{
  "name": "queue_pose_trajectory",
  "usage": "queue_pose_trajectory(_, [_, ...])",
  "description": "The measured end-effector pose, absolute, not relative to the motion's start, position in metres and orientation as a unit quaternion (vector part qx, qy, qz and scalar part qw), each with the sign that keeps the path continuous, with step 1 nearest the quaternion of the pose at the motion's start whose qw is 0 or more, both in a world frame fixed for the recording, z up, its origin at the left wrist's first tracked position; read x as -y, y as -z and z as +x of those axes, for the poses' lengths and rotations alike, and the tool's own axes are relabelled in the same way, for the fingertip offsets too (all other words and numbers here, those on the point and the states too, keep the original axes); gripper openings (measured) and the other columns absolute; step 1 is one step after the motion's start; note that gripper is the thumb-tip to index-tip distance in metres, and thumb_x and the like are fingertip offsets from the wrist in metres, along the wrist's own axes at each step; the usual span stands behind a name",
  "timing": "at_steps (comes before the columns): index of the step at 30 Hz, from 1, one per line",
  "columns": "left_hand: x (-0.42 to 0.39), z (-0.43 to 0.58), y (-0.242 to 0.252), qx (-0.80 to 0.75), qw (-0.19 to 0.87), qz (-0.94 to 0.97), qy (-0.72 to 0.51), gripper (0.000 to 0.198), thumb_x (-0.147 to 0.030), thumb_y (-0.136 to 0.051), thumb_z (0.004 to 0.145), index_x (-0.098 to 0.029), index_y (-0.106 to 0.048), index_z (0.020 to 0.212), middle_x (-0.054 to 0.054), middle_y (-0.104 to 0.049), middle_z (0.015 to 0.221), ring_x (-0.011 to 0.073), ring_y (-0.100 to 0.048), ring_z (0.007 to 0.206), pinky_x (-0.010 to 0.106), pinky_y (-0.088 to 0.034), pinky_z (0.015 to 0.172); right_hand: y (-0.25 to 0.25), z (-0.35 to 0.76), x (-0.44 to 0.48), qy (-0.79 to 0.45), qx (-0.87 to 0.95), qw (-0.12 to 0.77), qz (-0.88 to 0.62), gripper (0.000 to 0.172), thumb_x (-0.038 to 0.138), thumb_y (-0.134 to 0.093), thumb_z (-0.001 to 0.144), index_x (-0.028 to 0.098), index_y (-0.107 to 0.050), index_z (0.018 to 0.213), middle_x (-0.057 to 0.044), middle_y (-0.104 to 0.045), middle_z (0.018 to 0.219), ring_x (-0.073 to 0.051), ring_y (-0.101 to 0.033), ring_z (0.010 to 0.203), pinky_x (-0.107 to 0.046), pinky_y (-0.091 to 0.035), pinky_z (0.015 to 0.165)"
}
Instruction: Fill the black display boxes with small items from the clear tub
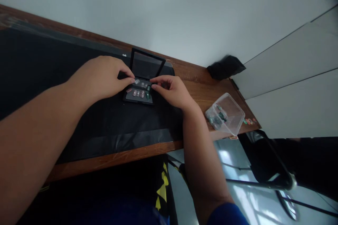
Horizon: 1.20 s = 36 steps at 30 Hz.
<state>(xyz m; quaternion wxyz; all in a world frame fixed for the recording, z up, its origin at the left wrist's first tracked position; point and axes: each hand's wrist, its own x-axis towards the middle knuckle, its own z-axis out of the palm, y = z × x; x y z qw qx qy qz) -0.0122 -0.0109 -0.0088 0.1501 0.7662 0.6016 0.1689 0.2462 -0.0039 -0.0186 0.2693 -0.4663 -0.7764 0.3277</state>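
A small black hinged case lies on the black mat with its see-through lid raised. Two rows of small shiny pieces, shaped like press-on nails, sit inside in pink, clear and green. My left hand pinches the case's left side, thumb and forefinger closed by the upper row. At the opposite side my right hand is closed too, its thumb and fingertips at the right end of that row, beside a green piece. The fingertips hide exactly what they grip.
The black mat covers much of the wooden table. To the right stands a clear plastic box holding green pieces. Small coloured rings lie at the table's corner. A black pouch rests against the wall. A chair frame is beyond the edge.
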Motion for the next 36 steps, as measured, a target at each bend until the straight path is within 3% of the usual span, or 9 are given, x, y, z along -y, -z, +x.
queue_pose_trajectory(6, [0.013,-0.011,0.004,-0.605,0.128,0.771,-0.153,0.033,-0.042,-0.065,0.095,-0.029,-0.090,0.112,0.006,-0.083,0.122,0.0358,-0.071,0.118,0.046,-0.053,0.100,0.023,0.243,0.000,-0.315,0.772,0.295,-0.466,0.028,0.028,-0.087,0.086,0.015,-0.088,0.111,0.000,-0.068,0.081,-0.011,-0.047,0.067,-0.029,-0.039,0.066])
queue_pose_trajectory(20, [0.015,-0.005,0.002,-0.642,0.141,0.734,-0.169,0.036,-0.053,-0.073,0.087,-0.034,-0.090,0.111,0.001,-0.086,0.104,0.0296,-0.077,0.094,0.040,-0.058,0.082,0.030,0.236,0.001,-0.312,0.773,0.276,-0.479,0.019,0.032,-0.087,0.091,0.018,-0.092,0.103,-0.001,-0.073,0.077,-0.012,-0.055,0.068,-0.029,-0.039,0.066])
queue_pose_trajectory(32, [0.011,-0.011,0.008,-0.615,0.199,0.733,-0.212,0.046,-0.063,-0.075,0.078,-0.033,-0.088,0.110,0.002,-0.085,0.106,0.0331,-0.077,0.102,0.042,-0.055,0.086,0.033,0.241,-0.004,-0.339,0.760,0.314,-0.458,0.015,0.033,-0.092,0.085,0.021,-0.092,0.095,-0.004,-0.079,0.085,-0.014,-0.059,0.073,-0.030,-0.043,0.069])
queue_pose_trajectory(36, [0.013,-0.011,0.004,-0.613,0.232,0.727,-0.205,0.049,-0.064,-0.078,0.076,-0.031,-0.086,0.110,0.004,-0.085,0.102,0.0314,-0.077,0.099,0.041,-0.055,0.086,0.033,0.244,-0.006,-0.360,0.749,0.311,-0.461,0.022,0.038,-0.093,0.083,0.020,-0.092,0.095,-0.004,-0.077,0.082,-0.013,-0.057,0.070,-0.029,-0.041,0.066])
